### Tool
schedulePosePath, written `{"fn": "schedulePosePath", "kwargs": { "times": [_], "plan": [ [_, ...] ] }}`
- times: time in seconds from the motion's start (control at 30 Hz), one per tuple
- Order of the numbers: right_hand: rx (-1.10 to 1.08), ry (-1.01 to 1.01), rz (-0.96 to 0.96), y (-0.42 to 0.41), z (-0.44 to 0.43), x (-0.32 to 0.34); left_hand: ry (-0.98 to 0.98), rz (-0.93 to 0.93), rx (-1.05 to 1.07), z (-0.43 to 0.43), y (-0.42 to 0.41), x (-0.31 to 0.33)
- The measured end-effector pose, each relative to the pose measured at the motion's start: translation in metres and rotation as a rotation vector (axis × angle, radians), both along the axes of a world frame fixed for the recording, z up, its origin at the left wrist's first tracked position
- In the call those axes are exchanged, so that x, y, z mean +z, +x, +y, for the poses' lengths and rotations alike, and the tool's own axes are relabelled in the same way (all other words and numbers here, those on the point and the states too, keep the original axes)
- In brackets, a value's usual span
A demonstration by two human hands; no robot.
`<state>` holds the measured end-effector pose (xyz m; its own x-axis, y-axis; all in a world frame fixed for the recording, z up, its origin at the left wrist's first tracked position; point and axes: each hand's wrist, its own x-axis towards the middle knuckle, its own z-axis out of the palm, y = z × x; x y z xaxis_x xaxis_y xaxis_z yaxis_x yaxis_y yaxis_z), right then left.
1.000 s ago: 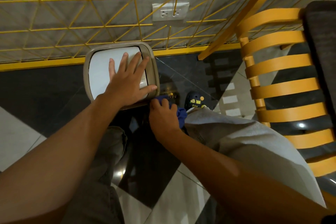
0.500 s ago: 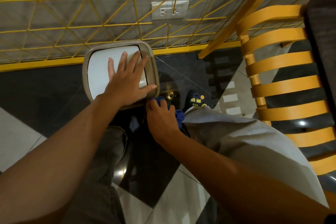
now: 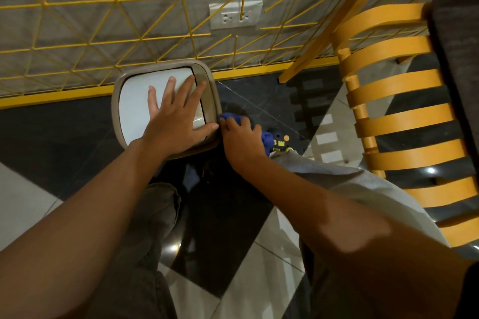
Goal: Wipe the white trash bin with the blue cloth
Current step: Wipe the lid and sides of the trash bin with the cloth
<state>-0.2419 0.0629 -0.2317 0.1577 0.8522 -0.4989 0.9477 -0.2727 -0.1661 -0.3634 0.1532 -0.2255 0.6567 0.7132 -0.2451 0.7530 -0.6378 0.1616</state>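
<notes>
The trash bin stands on the floor against the wall, seen from above: a white lid inside a beige rim. My left hand lies flat on the lid with fingers spread, thumb at the rim's right edge. My right hand is closed on the blue cloth and presses it against the bin's right side, just below the rim. Most of the cloth is hidden under the hand; the bin's walls are out of sight.
A yellow slatted chair with a dark cushion stands close on the right. A yellow wire grid and a wall socket are behind the bin. My legs and a dark shoe are below, on glossy black-and-white tiles.
My right hand with the cloth has slid up along the bin's right side, away from the near corner. The left hand stays flat on the lid.
</notes>
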Motion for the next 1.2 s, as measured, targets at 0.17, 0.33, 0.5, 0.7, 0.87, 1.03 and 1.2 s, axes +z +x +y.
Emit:
{"fn": "schedulePosePath", "kwargs": {
  "times": [0.17, 0.33, 0.5, 0.7, 0.87, 1.03, 1.2],
  "plan": [
    [0.271, 0.019, -0.159, 0.033, 0.030, 0.005, 0.009, 0.005, 0.002, 0.001, 0.001, 0.001],
    [0.383, 0.021, -0.170, 0.027, 0.016, 0.010, 0.014, 0.009, -0.011, -0.001, 0.002, 0.004],
    [0.399, 0.026, -0.107, 0.023, -0.002, 0.007, 0.019, 0.001, -0.035, -0.002, 0.001, 0.004],
    [0.308, 0.032, -0.185, 0.022, 0.022, 0.001, 0.044, 0.025, -0.055, -0.002, 0.002, 0.005],
    [0.093, -0.086, -0.010, 0.035, 0.055, 0.005, 0.071, 0.091, -0.080, 0.001, -0.002, 0.008],
    [-0.349, -0.118, 0.588, 0.049, 0.049, -0.002, -0.048, 0.009, -0.049, 0.003, -0.010, 0.012],
    [-1.216, -0.002, 1.165, 0.042, 0.020, -0.024, -0.094, 0.005, -0.103, -0.002, -0.017, 0.022]
  ]
}}
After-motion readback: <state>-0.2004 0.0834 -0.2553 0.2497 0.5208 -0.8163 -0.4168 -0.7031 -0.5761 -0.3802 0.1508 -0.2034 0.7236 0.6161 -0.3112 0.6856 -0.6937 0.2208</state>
